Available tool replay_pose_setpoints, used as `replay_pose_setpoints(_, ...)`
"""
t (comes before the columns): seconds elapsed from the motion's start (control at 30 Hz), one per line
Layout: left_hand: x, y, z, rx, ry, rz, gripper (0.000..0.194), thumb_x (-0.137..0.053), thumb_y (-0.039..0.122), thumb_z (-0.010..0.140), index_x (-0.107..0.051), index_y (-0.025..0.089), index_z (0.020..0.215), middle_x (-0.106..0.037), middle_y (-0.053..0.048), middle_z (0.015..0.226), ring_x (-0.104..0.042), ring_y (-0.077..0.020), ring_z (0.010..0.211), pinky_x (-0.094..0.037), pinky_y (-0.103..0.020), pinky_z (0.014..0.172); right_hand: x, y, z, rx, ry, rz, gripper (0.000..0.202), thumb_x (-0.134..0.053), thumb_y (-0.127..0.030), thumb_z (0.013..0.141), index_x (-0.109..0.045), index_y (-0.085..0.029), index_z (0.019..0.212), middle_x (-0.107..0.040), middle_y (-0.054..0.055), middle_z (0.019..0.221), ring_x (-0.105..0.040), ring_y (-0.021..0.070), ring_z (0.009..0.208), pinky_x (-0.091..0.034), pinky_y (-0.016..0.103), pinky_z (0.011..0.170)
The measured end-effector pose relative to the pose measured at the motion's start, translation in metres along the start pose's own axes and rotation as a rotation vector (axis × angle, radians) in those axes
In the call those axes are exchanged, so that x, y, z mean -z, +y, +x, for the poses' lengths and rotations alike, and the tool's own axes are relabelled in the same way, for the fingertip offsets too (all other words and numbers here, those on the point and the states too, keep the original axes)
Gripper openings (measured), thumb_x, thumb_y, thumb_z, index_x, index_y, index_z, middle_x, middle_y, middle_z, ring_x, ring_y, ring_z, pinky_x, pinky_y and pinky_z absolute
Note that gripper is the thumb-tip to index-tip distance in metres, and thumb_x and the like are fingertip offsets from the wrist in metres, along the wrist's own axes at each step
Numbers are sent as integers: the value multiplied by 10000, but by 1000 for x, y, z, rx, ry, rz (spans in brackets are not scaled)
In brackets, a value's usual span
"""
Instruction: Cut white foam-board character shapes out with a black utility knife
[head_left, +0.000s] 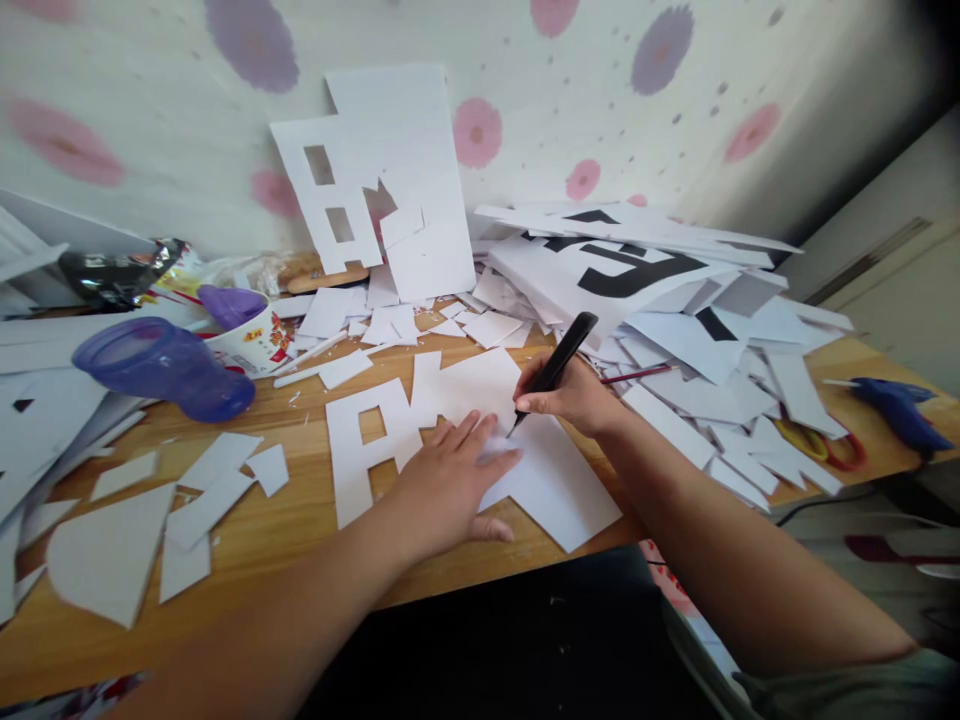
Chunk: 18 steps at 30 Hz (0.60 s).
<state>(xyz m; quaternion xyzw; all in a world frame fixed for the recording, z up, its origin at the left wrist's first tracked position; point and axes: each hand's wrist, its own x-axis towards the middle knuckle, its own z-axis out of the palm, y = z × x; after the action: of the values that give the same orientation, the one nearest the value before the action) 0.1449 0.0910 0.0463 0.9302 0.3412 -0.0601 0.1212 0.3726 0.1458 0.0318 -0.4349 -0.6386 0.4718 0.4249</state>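
Note:
A white board with cut-out openings (555,470) lies on the wooden table near its front edge. My left hand (450,485) rests flat on the board's middle, fingers spread, holding nothing. Just to its right, my right hand (566,395) grips a black craft knife (562,352), tilted, its tip touching the board's surface. A taller white board with window-like openings (431,130) leans upright against the wall behind.
White offcuts (214,505) lie at the left, beside a purple cup (172,370) and a paper tub (255,340). Stacked white pieces (675,280) fill the right, near scissors (844,450) and a blue glue gun (900,410). The table (300,560) ends close to my body.

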Motion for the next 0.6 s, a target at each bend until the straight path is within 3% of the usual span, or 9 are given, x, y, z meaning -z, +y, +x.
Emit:
replay_pose_setpoints(0.07,-4,0,9,-14,-25,6,901,-645,710,720,-368,299,1473,-179,-210,1591,-170,-407,1459,-212,-609,1139,0,4,-2,-11,5,3,230,-840,-291,613,-690,-174,741,-666,6,682,-577,131,620,-458,250,563)
replay_pose_setpoints(0.23,-8,-3,13,-28,-26,26,901,-696,675,701,-383,311,1463,-201,-217,1584,-198,-426,1446,-225,-608,1132,-8,24,-1,-44,178,109,159,-771,-254,620,-631,-178,624,-642,-6,628,-528,110,536,-412,239,492)
replay_pose_setpoints(0.6,-11,-8,12,-43,-32,22,874,-708,627,727,-368,313,1468,-173,-219,1590,-165,-407,1456,-285,-547,1128,-10,35,6,-79,240,209,145,-715,-258,607,-591,-186,590,-628,3,562,-452,93,430,-366,240,402)
